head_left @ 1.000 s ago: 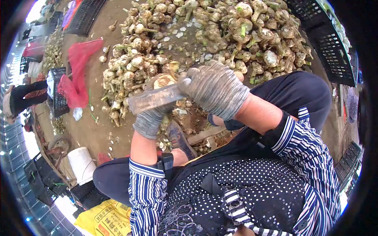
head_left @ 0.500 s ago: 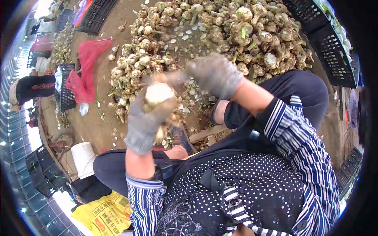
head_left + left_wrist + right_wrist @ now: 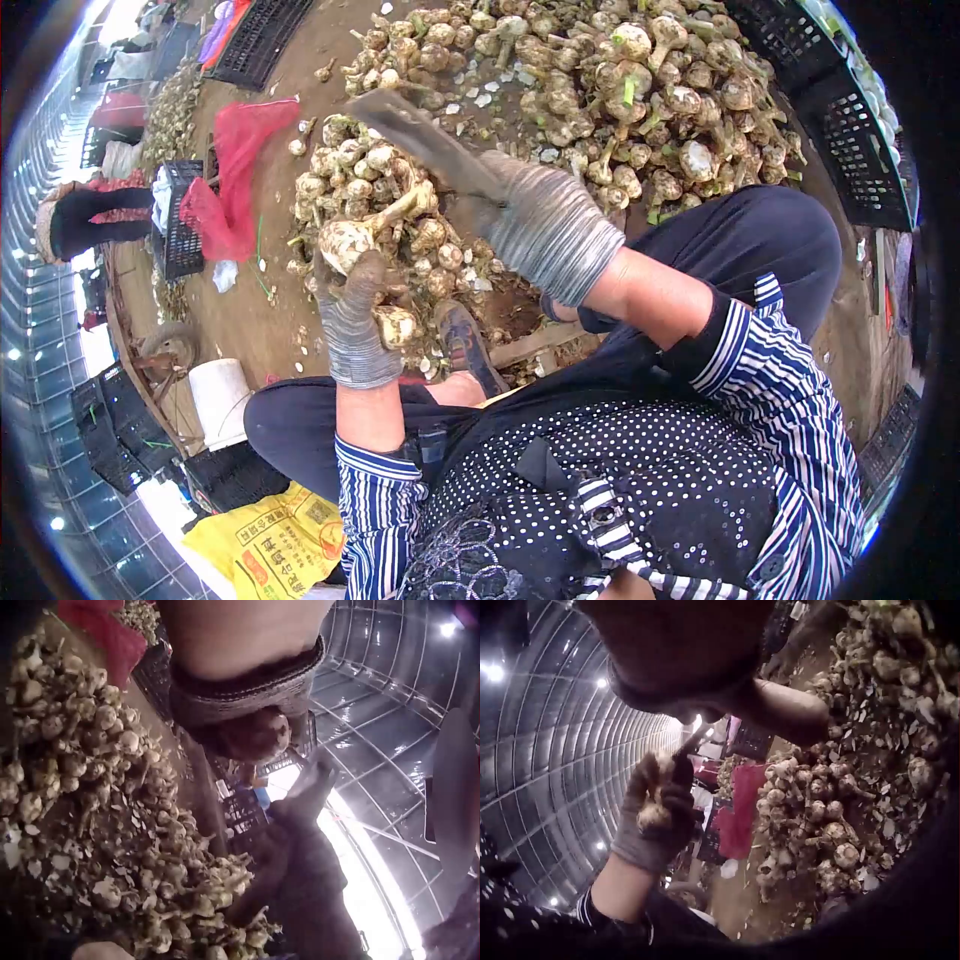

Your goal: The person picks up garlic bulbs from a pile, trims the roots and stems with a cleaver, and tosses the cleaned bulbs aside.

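My gloved left hand grips a garlic bulb between thumb and fingers, its stem pointing up and right. A second garlic bulb shows at the lower side of the same hand. In the right wrist view both bulbs appear in the grey left glove. My gloved right hand holds a knife with a broad, dull blade. The blade is raised above and to the right of the left hand, apart from the bulb. Its rounded wooden handle sticks out of the right fist.
A large garlic heap lies ahead, with a smaller pile behind the left hand. Black crates stand at right. On the left are red netting, a white bucket, a yellow sack and another person's legs.
The blade was across the bulb, then blurred beside a white cut face; now it is lifted up and away. My left hand has moved lower left, showing a stemmed bulb.
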The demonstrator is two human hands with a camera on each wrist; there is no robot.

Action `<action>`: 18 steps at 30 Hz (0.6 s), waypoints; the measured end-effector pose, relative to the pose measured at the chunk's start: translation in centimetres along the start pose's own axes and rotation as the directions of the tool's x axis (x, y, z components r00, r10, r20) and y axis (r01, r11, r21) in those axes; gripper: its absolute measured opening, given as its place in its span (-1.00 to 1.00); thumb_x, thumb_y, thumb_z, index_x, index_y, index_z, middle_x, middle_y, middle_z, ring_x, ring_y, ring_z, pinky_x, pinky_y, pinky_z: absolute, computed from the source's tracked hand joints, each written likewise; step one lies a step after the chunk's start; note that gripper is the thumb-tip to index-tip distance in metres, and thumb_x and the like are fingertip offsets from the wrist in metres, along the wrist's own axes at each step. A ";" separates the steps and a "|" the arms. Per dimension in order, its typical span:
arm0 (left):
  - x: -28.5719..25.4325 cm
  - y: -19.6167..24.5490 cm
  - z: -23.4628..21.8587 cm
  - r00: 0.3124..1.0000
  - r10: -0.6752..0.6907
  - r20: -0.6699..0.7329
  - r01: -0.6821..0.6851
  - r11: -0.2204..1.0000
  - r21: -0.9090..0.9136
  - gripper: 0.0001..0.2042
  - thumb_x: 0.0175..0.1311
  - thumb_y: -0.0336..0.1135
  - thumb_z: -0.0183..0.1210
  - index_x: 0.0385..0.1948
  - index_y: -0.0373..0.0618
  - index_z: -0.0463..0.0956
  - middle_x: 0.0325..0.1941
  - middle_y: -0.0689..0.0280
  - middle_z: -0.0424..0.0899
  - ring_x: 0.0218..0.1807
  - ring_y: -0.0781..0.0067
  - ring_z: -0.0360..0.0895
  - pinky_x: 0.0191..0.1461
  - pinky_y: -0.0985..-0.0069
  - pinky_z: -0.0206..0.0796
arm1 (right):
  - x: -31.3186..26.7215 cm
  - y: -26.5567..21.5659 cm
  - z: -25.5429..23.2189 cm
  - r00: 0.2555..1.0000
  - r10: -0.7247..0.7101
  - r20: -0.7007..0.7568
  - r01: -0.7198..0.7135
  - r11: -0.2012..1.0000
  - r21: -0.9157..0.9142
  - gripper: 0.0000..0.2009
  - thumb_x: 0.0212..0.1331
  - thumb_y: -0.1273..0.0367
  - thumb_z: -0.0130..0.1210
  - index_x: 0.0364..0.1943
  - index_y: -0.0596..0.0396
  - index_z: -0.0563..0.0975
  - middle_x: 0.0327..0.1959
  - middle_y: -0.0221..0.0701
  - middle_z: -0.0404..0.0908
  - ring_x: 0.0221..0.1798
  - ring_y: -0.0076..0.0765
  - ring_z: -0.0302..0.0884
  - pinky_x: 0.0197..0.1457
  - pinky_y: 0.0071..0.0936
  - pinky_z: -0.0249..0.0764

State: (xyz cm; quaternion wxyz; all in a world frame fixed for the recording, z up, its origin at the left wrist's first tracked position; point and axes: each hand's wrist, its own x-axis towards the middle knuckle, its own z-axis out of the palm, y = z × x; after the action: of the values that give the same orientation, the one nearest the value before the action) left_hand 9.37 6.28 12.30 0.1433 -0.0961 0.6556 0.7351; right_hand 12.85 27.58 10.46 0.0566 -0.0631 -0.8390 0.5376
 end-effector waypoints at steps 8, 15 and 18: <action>-1.6 3.8 3.3 0.998 0.062 -0.022 -0.064 0.992 -0.107 -0.64 0.18 -0.10 0.15 -0.13 -0.14 0.37 -0.48 0.39 0.47 -0.59 0.70 0.22 -0.62 0.76 0.11 | -0.3 2.9 1.7 0.934 0.193 0.301 -0.145 0.974 -0.172 -0.70 0.10 0.30 0.01 -0.07 0.07 0.41 -0.30 -0.08 0.53 -0.24 0.05 0.51 -0.14 -0.29 0.44; 4.9 -4.0 3.2 0.910 -0.354 0.217 0.383 0.917 -0.111 -0.60 0.17 -0.07 0.16 -0.04 -0.06 0.38 -0.37 0.39 0.55 -0.66 0.75 0.27 -0.66 0.78 0.19 | 1.5 1.1 -6.8 0.905 0.401 -0.143 -0.329 0.872 0.362 -0.73 0.04 0.32 0.12 -0.19 0.16 0.54 -0.55 -0.39 0.53 -0.51 -0.45 0.47 -0.45 -0.53 0.42; 6.1 -6.5 7.6 0.767 -0.497 0.406 0.501 0.859 0.105 -0.54 0.09 0.01 0.21 -0.06 -0.06 0.41 -0.66 0.52 0.33 -0.68 0.77 0.27 -0.72 0.79 0.18 | 0.0 1.0 -10.5 0.873 0.462 0.156 -0.383 0.453 0.805 -0.82 0.07 0.35 0.13 -0.33 0.19 0.53 -0.72 -0.50 0.46 -0.72 -0.52 0.33 -0.67 -0.56 0.26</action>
State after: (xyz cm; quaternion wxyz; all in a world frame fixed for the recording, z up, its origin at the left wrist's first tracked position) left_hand 6.19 14.98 5.13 0.4700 -0.1070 0.5567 0.6766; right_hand 14.64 37.36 13.87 -0.0205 -0.2587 -0.4485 0.8553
